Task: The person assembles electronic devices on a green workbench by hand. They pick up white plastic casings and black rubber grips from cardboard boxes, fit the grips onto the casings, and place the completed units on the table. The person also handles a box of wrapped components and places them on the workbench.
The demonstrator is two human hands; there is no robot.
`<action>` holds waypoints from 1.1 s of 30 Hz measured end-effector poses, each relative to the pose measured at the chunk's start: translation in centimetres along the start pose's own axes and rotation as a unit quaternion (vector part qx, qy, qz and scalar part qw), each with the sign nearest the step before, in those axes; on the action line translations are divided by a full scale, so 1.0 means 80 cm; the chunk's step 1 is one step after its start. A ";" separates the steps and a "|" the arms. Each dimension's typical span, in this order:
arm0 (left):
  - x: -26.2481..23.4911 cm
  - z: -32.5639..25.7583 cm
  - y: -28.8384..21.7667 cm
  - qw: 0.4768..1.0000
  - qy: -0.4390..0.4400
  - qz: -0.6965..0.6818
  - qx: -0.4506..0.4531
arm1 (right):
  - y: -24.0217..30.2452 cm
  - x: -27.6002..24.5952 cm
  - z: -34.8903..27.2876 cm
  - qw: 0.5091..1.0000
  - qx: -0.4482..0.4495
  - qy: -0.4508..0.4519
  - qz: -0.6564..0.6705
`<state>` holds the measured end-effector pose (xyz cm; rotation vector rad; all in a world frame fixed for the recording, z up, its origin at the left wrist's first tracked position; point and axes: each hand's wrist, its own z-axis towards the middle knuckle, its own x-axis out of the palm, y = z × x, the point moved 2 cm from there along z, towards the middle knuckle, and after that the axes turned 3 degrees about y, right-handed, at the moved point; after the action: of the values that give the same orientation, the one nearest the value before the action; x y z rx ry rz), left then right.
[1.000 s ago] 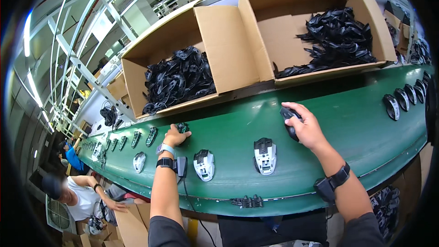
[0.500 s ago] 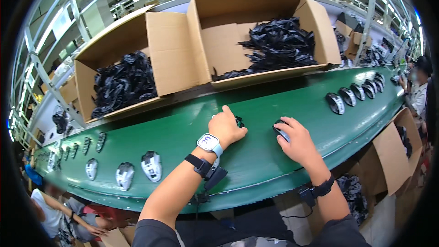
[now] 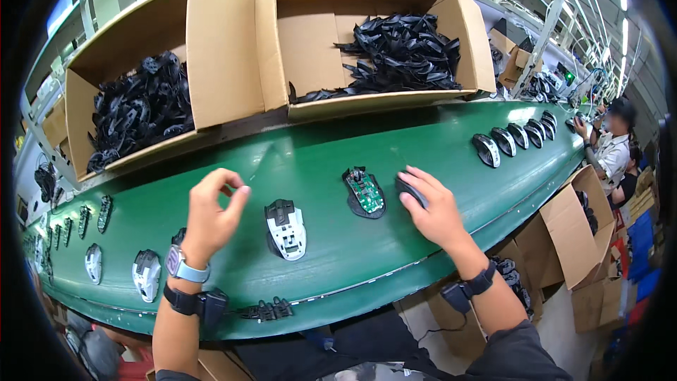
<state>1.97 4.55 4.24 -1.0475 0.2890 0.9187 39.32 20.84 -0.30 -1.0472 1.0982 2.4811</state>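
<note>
My left hand [image 3: 215, 213] hovers over the green belt with its fingers loosely curled, a gap between thumb and forefinger and nothing visible in them. My right hand [image 3: 434, 212] grips a dark, rounded mouse part [image 3: 410, 189], partly hidden by the fingers. Just left of it lies a black mouse base with a green circuit board [image 3: 367, 192] exposed. Between my hands rests a white and black mouse shell [image 3: 285, 229]. Another white and black shell [image 3: 146, 275] is left of my left wrist, and a dark-topped one is mostly hidden behind that wrist.
Two open cardboard boxes [image 3: 226, 63] of black plastic parts [image 3: 409, 53] stand behind the green belt [image 3: 345, 268]. Several mouse shells [image 3: 486, 149] line up at right; slim board pieces [image 3: 105, 213] sit far left. Black parts [image 3: 268, 309] lie at the near edge. A person [image 3: 613, 141] works far right.
My left hand has moved left off the circuit board, uncovering it and the white shell. My right hand still grips the dark mouse part. The whole view has shifted a little.
</note>
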 end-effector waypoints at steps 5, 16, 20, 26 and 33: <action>-0.014 -0.035 0.032 0.995 -0.075 0.049 0.053 | 0.054 0.071 0.065 0.999 -0.001 0.036 -0.011; -0.016 -0.052 0.037 0.991 -0.092 0.012 0.097 | 0.033 0.124 0.039 0.985 -0.025 0.082 -0.151; -0.015 -0.052 0.036 0.990 -0.096 -0.010 0.098 | 0.025 0.125 0.041 0.985 -0.026 0.066 -0.156; -0.017 -0.046 0.038 0.980 -0.117 0.004 0.158 | 0.014 0.104 0.055 0.988 -0.059 0.033 -0.141; -0.036 -0.042 -0.022 0.949 -0.153 0.113 0.252 | -0.149 -0.045 0.078 0.979 0.030 0.119 -0.163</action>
<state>2.26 -0.07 5.33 -0.3961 0.3656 1.1224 44.19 33.80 -1.51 -1.4083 0.9641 2.0944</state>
